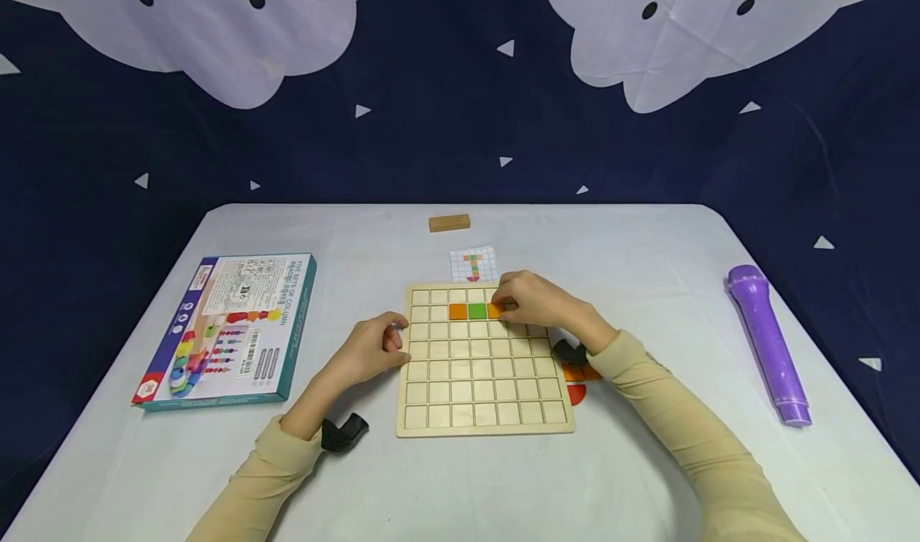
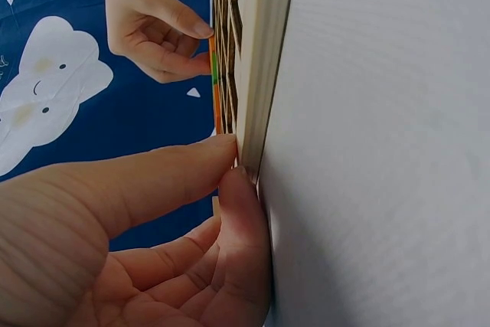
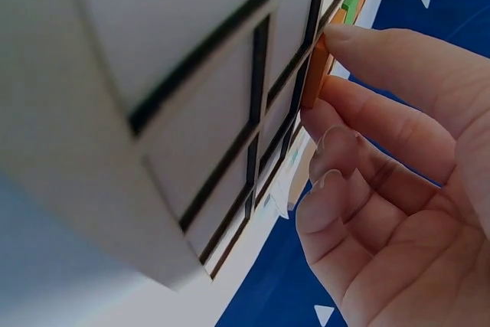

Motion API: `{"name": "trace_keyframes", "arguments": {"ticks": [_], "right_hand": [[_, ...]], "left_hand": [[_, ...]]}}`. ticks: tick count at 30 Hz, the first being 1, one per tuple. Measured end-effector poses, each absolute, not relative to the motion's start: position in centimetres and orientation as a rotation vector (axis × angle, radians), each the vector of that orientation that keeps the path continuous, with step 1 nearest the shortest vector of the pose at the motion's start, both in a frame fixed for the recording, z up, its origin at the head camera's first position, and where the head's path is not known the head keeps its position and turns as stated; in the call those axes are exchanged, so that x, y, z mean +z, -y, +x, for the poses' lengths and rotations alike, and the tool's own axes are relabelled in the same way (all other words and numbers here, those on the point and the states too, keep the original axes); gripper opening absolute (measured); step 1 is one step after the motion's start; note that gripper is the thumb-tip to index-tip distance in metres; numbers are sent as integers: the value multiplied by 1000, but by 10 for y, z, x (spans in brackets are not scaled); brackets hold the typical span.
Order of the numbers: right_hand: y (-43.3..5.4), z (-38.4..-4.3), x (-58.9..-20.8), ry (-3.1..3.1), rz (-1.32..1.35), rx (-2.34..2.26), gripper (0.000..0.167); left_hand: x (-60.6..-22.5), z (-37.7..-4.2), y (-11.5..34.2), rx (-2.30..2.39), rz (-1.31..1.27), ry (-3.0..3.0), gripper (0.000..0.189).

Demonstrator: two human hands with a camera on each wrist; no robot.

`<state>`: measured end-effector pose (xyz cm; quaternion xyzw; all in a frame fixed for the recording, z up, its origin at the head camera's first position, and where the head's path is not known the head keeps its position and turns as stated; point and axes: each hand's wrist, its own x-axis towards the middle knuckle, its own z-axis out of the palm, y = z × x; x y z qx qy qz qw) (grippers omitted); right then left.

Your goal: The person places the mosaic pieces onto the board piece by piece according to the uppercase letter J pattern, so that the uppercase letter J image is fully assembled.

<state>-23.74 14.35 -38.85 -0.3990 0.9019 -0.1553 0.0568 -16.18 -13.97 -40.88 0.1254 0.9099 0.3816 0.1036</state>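
A wooden grid board [image 1: 481,382] lies flat in the middle of the white table. Its second row holds an orange tile [image 1: 458,311], a green tile [image 1: 477,311] and a second orange tile [image 1: 493,311] side by side. My right hand [image 1: 503,309] pinches that second orange tile [image 3: 314,74] between its fingertips, right at the board's surface. My left hand [image 1: 398,342] holds the board's left edge [image 2: 256,97], forefinger on top and thumb against the side. Most of the board's other cells are bare.
A pattern card [image 1: 474,264] lies just behind the board, and a small wooden block [image 1: 449,223] lies farther back. A colourful toy box [image 1: 226,330] is at the left, a purple torch-like object [image 1: 767,342] at the right. Loose orange and red pieces [image 1: 578,382] lie beside the board's right edge.
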Motion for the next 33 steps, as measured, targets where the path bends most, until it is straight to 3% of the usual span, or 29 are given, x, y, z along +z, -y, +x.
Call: {"name": "trace_keyframes", "arguments": {"ticks": [10, 33], "right_hand": [[-147, -235, -388, -2733, -1230, -533, 16], [-193, -193, -375, -2800, -1124, -560, 18]], "left_hand": [[-409, -162, 139, 1113, 389, -2689, 45], [-408, -162, 140, 1101, 384, -2694, 43]]}}
